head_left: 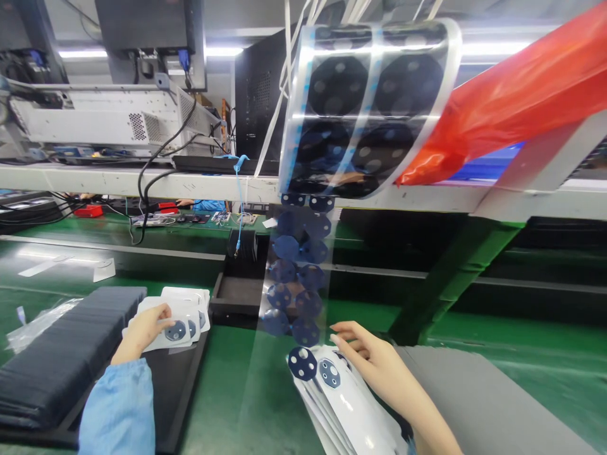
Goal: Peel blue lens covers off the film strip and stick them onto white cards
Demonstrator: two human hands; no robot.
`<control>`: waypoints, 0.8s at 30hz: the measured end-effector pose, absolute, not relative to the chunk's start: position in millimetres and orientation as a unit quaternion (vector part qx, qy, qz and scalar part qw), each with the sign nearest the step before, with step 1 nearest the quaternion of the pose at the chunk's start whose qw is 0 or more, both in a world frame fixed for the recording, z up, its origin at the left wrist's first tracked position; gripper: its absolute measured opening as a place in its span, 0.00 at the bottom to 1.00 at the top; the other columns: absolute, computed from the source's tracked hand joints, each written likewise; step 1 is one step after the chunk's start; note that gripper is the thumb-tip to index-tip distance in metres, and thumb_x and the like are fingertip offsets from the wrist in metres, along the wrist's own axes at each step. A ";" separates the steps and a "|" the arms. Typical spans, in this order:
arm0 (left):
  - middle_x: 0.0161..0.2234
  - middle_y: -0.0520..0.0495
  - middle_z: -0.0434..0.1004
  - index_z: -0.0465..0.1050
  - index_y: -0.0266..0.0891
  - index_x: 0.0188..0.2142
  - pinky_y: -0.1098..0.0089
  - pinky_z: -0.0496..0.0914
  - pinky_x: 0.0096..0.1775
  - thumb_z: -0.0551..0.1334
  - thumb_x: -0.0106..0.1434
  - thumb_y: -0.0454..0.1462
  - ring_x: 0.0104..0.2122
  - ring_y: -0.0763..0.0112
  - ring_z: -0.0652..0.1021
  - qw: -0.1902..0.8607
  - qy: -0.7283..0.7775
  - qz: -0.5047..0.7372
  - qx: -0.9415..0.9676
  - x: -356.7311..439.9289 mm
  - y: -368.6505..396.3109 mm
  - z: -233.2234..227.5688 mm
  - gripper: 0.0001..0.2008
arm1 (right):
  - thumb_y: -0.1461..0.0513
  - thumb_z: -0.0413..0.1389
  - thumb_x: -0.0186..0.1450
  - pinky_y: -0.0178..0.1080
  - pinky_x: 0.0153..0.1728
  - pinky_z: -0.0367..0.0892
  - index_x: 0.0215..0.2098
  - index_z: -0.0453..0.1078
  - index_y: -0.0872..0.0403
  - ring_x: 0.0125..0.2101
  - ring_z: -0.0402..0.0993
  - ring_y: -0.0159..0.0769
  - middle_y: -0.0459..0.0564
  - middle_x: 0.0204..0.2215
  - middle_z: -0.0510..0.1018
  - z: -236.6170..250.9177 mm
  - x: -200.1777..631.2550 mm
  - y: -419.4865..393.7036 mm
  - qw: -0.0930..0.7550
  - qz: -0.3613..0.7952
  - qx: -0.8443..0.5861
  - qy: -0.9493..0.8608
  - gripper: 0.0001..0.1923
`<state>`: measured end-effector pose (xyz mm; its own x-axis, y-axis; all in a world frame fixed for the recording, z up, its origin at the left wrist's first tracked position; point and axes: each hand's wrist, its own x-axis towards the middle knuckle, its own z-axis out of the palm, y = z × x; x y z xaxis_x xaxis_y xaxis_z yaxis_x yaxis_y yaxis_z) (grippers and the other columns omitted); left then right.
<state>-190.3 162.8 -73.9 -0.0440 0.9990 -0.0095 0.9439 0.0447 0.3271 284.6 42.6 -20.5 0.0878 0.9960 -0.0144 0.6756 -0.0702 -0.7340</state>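
Several cards under left hand; panels beside right hand; both half-curled, grips unclear

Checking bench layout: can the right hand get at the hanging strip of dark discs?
Probably yes: the right hand is close beside the hanging strip at its lower end, with nothing visible between them, though one view leaves depth uncertain.

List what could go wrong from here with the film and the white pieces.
The right hand is close to the hanging film strip and might brush it. The white panels beside that hand lie fanned, so they could slip. The white cards at the left hand overlap; a nudge might shift them.
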 end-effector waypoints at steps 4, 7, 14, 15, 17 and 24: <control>0.33 0.51 0.82 0.73 0.41 0.34 0.66 0.70 0.37 0.63 0.64 0.38 0.34 0.65 0.81 0.142 0.706 0.112 0.684 -190.2 160.7 -72.0 0.04 | 0.43 0.48 0.63 0.45 0.41 0.73 0.44 0.72 0.49 0.38 0.80 0.44 0.53 0.40 0.83 -19.6 280.7 40.8 0.321 0.279 -0.665 -0.613 0.24; 0.35 0.50 0.81 0.75 0.38 0.38 0.62 0.72 0.42 0.63 0.67 0.38 0.37 0.64 0.81 0.149 0.696 0.115 0.693 -188.9 160.6 -71.1 0.05 | 0.44 0.50 0.63 0.44 0.40 0.73 0.43 0.72 0.49 0.37 0.80 0.44 0.52 0.38 0.84 -18.8 276.2 39.6 0.334 0.287 -0.653 -0.616 0.23; 0.37 0.49 0.81 0.74 0.39 0.37 0.62 0.72 0.42 0.62 0.68 0.37 0.37 0.64 0.80 0.129 0.701 0.145 0.686 -188.6 160.5 -70.2 0.04 | 0.44 0.51 0.62 0.45 0.37 0.73 0.42 0.74 0.50 0.34 0.80 0.45 0.54 0.36 0.84 -7.6 267.0 35.7 0.352 0.277 -0.644 -0.619 0.23; 0.37 0.49 0.81 0.73 0.40 0.37 0.63 0.72 0.42 0.60 0.68 0.37 0.37 0.64 0.80 0.124 0.700 0.155 0.686 -188.6 160.0 -69.6 0.04 | 0.44 0.51 0.62 0.45 0.37 0.73 0.41 0.74 0.50 0.34 0.80 0.44 0.54 0.36 0.84 -6.6 266.1 35.2 0.359 0.275 -0.642 -0.619 0.23; 0.40 0.48 0.81 0.71 0.42 0.36 0.65 0.71 0.42 0.58 0.67 0.37 0.39 0.62 0.81 0.110 0.697 0.179 0.685 -188.1 158.7 -68.3 0.04 | 0.44 0.51 0.63 0.44 0.38 0.74 0.41 0.74 0.51 0.33 0.80 0.44 0.53 0.35 0.84 -5.7 264.3 34.4 0.374 0.275 -0.634 -0.619 0.22; 0.35 0.48 0.83 0.66 0.47 0.31 0.65 0.70 0.42 0.57 0.62 0.41 0.38 0.56 0.82 0.086 0.692 0.245 0.673 -182.6 155.3 -58.1 0.04 | 0.44 0.52 0.64 0.44 0.37 0.73 0.44 0.72 0.50 0.32 0.80 0.44 0.53 0.34 0.83 -8.0 259.9 35.1 0.395 0.288 -0.620 -0.614 0.22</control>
<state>-182.6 155.3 -58.1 -0.0782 0.9742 0.2115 0.8898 -0.0274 0.4554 259.9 35.1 -8.0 0.0812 0.9885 0.1277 0.5340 0.0651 -0.8430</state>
